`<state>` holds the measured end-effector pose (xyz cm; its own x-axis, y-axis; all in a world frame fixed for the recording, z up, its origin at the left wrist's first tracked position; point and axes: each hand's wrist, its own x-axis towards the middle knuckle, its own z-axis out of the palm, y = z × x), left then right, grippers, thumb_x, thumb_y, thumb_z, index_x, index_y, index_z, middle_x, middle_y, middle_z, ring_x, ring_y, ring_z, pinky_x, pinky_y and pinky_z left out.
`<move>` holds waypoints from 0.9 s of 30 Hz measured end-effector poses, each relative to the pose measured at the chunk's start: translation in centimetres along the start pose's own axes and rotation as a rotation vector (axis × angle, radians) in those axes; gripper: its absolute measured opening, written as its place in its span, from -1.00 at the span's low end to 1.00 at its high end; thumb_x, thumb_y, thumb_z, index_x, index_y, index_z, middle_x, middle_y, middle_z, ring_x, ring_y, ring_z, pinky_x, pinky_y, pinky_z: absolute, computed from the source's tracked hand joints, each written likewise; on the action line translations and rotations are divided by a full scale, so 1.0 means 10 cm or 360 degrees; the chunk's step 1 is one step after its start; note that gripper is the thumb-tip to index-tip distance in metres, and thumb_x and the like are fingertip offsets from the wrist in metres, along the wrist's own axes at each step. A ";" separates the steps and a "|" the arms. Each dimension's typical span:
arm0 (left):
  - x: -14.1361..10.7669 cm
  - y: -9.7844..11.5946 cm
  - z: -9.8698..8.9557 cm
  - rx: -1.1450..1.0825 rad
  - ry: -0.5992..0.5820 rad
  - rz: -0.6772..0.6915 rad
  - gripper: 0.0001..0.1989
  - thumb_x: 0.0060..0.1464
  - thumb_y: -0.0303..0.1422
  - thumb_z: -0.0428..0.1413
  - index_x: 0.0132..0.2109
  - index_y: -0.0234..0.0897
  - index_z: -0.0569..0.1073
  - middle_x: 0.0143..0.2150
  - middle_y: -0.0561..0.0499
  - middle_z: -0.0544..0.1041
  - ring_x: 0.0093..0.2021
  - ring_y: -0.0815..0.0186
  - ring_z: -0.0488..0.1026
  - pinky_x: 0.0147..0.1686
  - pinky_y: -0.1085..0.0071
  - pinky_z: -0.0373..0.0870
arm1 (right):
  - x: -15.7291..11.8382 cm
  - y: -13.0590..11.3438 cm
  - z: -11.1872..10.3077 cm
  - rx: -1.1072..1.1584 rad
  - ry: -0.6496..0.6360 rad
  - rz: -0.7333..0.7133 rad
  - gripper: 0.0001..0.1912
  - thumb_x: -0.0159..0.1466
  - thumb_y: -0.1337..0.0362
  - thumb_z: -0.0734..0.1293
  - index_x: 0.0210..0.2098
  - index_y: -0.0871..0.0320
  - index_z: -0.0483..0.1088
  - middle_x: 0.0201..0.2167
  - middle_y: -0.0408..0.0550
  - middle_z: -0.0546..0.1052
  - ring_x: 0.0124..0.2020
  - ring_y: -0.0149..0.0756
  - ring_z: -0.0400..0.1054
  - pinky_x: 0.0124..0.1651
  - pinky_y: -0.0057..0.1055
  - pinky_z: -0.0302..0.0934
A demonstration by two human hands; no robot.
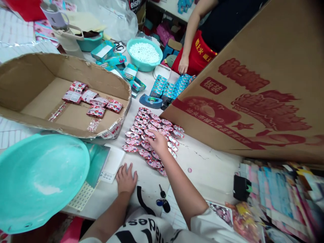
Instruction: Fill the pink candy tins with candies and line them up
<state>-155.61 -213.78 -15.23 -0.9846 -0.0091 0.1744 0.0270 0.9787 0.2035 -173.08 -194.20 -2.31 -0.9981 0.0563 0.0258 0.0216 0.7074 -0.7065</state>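
Rows of small pink-and-red packets [132, 141], their open tops facing up, stand close together on the white table. My right hand [158, 143] reaches over the middle of these rows, its fingertips at the packets; whether it pinches anything is hidden. On the table in front of me lies my left hand [126, 179], fingers spread and holding nothing, just below a white scale [112, 163]. To the left, a low cardboard box [37, 91] holds several filled pink packets [96, 111].
A large turquoise basin [43, 182] fills the near left. A tall printed carton [253, 101] leans at the right. Keys [164, 202] lie near me. Behind are a tape dispenser [151, 101], a bowl of white pieces [144, 53] and another person's hand [183, 64] by blue packets.
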 end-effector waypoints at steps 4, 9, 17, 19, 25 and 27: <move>0.00 0.00 0.00 -0.0059 -0.0054 -0.0047 -0.58 0.21 -0.22 0.05 0.15 -0.25 0.50 0.20 -0.28 0.40 0.20 -0.04 0.26 0.16 -0.02 0.18 | -0.15 -0.07 0.05 -0.0020 -0.0072 0.0057 -0.61 0.21 0.25 0.42 0.04 0.04 0.50 0.04 -0.05 0.57 0.09 -0.17 0.42 0.19 -0.24 0.25; -0.02 0.00 0.03 -0.0080 -0.0024 -0.0047 -0.58 0.20 -0.22 0.06 0.14 -0.25 0.51 0.20 -0.28 0.41 0.20 -0.04 0.26 0.15 0.00 0.18 | -0.33 0.10 0.21 -0.0100 -0.0095 0.0093 -0.62 0.22 0.26 0.41 0.04 0.03 0.48 0.05 -0.07 0.56 0.09 -0.16 0.41 0.18 -0.21 0.24; -0.02 0.00 0.02 -0.0076 -0.0063 -0.0062 -0.57 0.20 -0.23 0.06 0.15 -0.25 0.50 0.20 -0.27 0.41 0.21 -0.03 0.25 0.17 0.01 0.18 | -0.32 0.26 0.33 -0.0206 -0.0109 0.0112 -0.69 0.25 0.29 0.36 0.00 0.04 0.49 -0.01 -0.07 0.57 0.03 -0.15 0.39 0.11 -0.23 0.25; -0.02 0.01 0.01 -0.0065 -0.0068 -0.0073 -0.58 0.19 -0.23 0.06 0.15 -0.24 0.51 0.20 -0.26 0.41 0.22 -0.03 0.25 0.17 0.01 0.17 | -0.32 0.26 0.33 -0.0219 -0.0122 0.0079 -0.68 0.26 0.29 0.35 0.01 0.04 0.48 0.00 -0.06 0.57 0.04 -0.15 0.38 0.11 -0.23 0.24; 0.00 0.02 -0.03 -0.0020 -0.0006 -0.0019 -0.59 0.21 -0.23 0.05 0.14 -0.27 0.51 0.19 -0.27 0.42 0.20 -0.02 0.27 0.15 0.04 0.20 | -0.34 0.25 0.33 -0.0228 -0.0109 0.0074 -0.69 0.28 0.27 0.34 0.02 0.04 0.48 0.00 -0.05 0.56 0.05 -0.14 0.38 0.13 -0.23 0.23; 0.01 0.02 -0.04 -0.0016 0.0022 -0.0008 -0.59 0.21 -0.23 0.05 0.13 -0.28 0.51 0.18 -0.28 0.42 0.19 -0.03 0.27 0.13 0.04 0.21 | -0.34 0.24 0.34 -0.0222 -0.0109 0.0087 -0.68 0.28 0.28 0.34 0.03 0.05 0.47 0.01 -0.03 0.56 0.06 -0.14 0.37 0.13 -0.23 0.23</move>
<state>-155.62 -213.68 -14.74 -0.9822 -0.0167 0.1869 0.0240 0.9766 0.2138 -169.82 -195.10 -6.45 -0.9967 0.0524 -0.0614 0.0788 0.7957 -0.6006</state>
